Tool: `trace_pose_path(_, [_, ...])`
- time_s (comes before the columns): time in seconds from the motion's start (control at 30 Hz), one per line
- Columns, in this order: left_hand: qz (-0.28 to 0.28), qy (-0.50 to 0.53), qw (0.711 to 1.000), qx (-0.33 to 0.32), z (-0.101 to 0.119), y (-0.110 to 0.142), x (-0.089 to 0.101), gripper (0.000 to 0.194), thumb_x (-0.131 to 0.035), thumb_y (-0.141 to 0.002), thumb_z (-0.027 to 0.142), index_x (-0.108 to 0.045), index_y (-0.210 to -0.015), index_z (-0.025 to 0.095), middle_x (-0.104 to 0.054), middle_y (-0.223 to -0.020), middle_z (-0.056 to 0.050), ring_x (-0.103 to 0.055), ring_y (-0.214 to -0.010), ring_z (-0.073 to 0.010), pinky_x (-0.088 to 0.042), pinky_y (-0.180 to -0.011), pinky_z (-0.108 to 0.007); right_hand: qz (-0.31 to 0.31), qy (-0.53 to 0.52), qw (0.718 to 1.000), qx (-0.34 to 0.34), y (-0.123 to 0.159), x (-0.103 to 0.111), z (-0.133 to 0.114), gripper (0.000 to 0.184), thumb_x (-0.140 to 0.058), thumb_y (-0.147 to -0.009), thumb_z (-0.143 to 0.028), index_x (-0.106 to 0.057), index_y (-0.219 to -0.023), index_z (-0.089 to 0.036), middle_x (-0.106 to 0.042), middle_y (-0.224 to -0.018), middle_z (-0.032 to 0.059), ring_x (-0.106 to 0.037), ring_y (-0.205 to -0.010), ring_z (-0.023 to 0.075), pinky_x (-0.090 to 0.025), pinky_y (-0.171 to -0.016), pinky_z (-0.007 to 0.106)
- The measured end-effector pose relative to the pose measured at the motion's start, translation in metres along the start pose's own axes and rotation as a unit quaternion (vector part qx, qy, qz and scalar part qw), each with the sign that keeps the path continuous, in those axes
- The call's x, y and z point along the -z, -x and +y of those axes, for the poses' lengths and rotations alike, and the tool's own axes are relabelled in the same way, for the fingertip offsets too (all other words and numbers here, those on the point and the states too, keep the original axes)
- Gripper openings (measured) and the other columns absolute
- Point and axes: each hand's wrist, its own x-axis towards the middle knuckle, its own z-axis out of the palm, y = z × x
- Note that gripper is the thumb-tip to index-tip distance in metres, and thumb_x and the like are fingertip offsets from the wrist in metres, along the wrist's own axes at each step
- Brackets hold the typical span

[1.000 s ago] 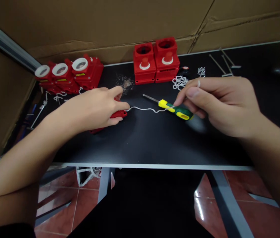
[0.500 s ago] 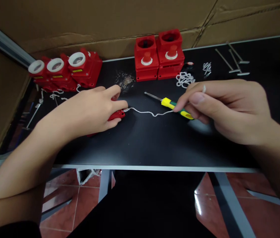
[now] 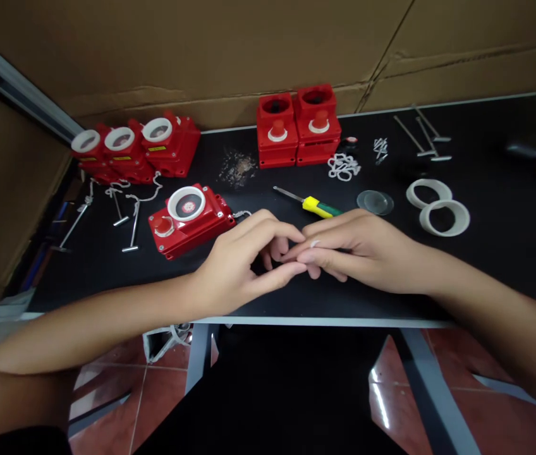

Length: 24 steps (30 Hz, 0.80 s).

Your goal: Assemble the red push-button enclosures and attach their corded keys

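Note:
A red box with a white ring and a red knob (image 3: 190,219) lies on the black table, left of my hands. From its right corner a white string (image 3: 243,213) runs behind my left hand (image 3: 253,259). My right hand (image 3: 353,249) pinches the string, whose white end (image 3: 314,243) sticks up between thumb and forefinger. My left fingers are curled around the string close to the right fingertips; most of the string there is hidden. Just behind my right hand lies a screwdriver (image 3: 318,206) with a yellow and green handle.
Red boxes with white rings (image 3: 157,129) stand at back left, metal T-shaped bars (image 3: 131,230) tied on. Two ringless red boxes (image 3: 276,133) stand at the back. Rightward are coiled string (image 3: 344,166), glass discs (image 3: 375,202), white rings (image 3: 444,218) and loose T-bars (image 3: 426,136).
My left hand has left the red box and moved right to meet my right hand. My right hand has come left with the string, uncovering the glass discs and white rings.

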Motion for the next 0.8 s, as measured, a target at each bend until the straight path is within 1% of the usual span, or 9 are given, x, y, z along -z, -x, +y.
trace_pose_path(0.07, [0.015,0.085,0.996,0.031,-0.012,0.003,-0.009,0.028,-0.092,-0.12,0.048,-0.083,-0.13,0.023,-0.076,-0.11,-0.004,-0.076,-0.09,-0.0175,-0.07,-0.078,-0.028,-0.007,-0.006,1.0,0.004,-0.001,-0.004,0.003,0.045,-0.072,-0.128,-0.032,-0.079,-0.085,-0.02,-0.071,-0.077,-0.0056,-0.058,-0.053,0.0057,-0.045,-0.06,0.024])
trace_pose_path(0.13, [0.016,0.149,0.988,0.037,-0.02,0.003,-0.01,0.029,-0.095,-0.118,0.049,-0.085,-0.124,0.022,-0.077,-0.108,-0.004,-0.075,-0.087,-0.0161,-0.07,-0.079,-0.027,-0.005,0.0,1.0,0.015,0.0,-0.006,0.006,0.048,-0.072,-0.128,-0.032,-0.076,-0.081,-0.021,-0.067,-0.073,-0.0063,-0.058,-0.056,0.0067,-0.046,-0.064,0.024])
trace_pose_path(0.27, [-0.013,0.179,0.983,0.037,-0.021,0.0,-0.002,0.018,-0.097,-0.117,0.04,-0.09,-0.113,0.023,-0.082,-0.109,-0.007,-0.079,-0.094,-0.0184,-0.072,-0.087,-0.031,-0.015,0.02,0.999,0.021,0.0,-0.012,0.011,0.049,-0.072,-0.127,-0.029,-0.075,-0.079,-0.021,-0.07,-0.074,-0.0033,-0.065,-0.066,0.0108,-0.048,-0.072,0.025])
trace_pose_path(0.37, [-0.035,0.237,0.968,0.067,-0.02,0.001,-0.002,0.013,-0.098,-0.114,0.032,-0.09,-0.115,0.023,-0.081,-0.108,-0.005,-0.079,-0.092,-0.0166,-0.071,-0.085,-0.029,-0.015,0.024,0.999,0.015,0.0,-0.018,0.014,0.053,-0.07,-0.129,-0.033,-0.074,-0.078,-0.02,-0.076,-0.079,0.0004,-0.072,-0.071,0.0131,-0.049,-0.072,0.026])
trace_pose_path(0.5, [-0.05,0.332,0.93,0.146,-0.024,0.004,-0.006,0.024,-0.1,-0.113,0.036,-0.086,-0.126,0.021,-0.08,-0.104,-0.004,-0.078,-0.089,-0.0148,-0.07,-0.086,-0.028,0.013,0.03,0.999,0.016,0.0,-0.027,0.018,0.064,-0.066,-0.133,-0.046,-0.075,-0.075,-0.02,-0.074,-0.073,0.0011,-0.066,-0.062,0.013,-0.047,-0.066,0.028])
trace_pose_path(0.57, [-0.057,0.35,0.918,0.175,-0.026,0.003,-0.006,0.029,-0.1,-0.113,0.042,-0.088,-0.128,0.021,-0.081,-0.106,-0.005,-0.078,-0.092,-0.0165,-0.07,-0.088,-0.03,0.031,0.034,0.999,0.018,0.001,-0.03,0.019,0.066,-0.066,-0.133,-0.05,-0.077,-0.076,-0.019,-0.073,-0.07,0.001,-0.064,-0.059,0.0128,-0.047,-0.064,0.028])
trace_pose_path(0.63, [-0.059,0.351,0.914,0.192,-0.027,0.001,-0.004,0.026,-0.097,-0.115,0.044,-0.091,-0.126,0.021,-0.082,-0.11,-0.007,-0.078,-0.093,-0.0173,-0.069,-0.087,-0.03,0.042,0.04,0.998,0.022,0.002,-0.033,0.021,0.063,-0.068,-0.132,-0.053,-0.084,-0.082,-0.019,-0.073,-0.07,0.0005,-0.064,-0.058,0.0124,-0.048,-0.063,0.027])
trace_pose_path(0.7, [-0.06,0.34,0.92,0.188,-0.028,-0.001,-0.002,0.019,-0.095,-0.117,0.04,-0.093,-0.118,0.021,-0.083,-0.108,-0.007,-0.079,-0.092,-0.0172,-0.067,-0.086,-0.03,0.043,0.05,0.998,0.024,0.004,-0.035,0.022,0.059,-0.07,-0.13,-0.058,-0.089,-0.091,-0.018,-0.075,-0.071,0.0004,-0.064,-0.058,0.012,-0.049,-0.062,0.026])
trace_pose_path(0.8, [-0.077,0.288,0.942,0.151,-0.026,-0.002,0.0,0.014,-0.092,-0.116,0.032,-0.091,-0.108,0.022,-0.084,-0.103,-0.006,-0.079,-0.092,-0.0185,-0.065,-0.085,-0.03,0.033,0.071,0.996,0.032,0.009,-0.038,0.023,0.061,-0.068,-0.129,-0.061,-0.091,-0.094,-0.016,-0.079,-0.076,0.0035,-0.068,-0.062,0.0129,-0.05,-0.064,0.026])
